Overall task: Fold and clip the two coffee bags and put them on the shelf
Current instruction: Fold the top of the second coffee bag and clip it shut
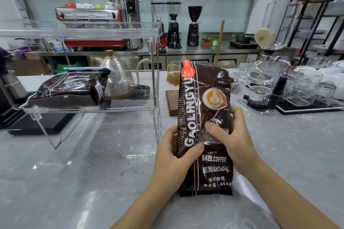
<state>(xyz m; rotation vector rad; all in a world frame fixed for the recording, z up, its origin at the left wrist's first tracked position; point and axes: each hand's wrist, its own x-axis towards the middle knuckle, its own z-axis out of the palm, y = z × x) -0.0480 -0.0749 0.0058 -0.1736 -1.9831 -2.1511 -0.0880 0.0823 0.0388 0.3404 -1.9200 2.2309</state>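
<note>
A tall dark brown coffee bag (204, 98) stands upright on the grey counter in front of me, its top unfolded. My left hand (173, 152) grips its left side with the thumb across the front. My right hand (234, 135) grips the right side, thumb pressed on the front near the middle. A second coffee bag (72, 87) lies flat on the lower level of the clear acrylic shelf (156, 72) at the left, its top folded over and held by a light blue clip (89, 69).
A steel gooseneck kettle (115, 69) stands behind the shelf. A wooden block (172, 101) and a glass jug of brown liquid (173, 76) sit behind the held bag. Glassware and a siphon brewer (266, 72) crowd the right side. A black tray (37, 124) lies under the shelf.
</note>
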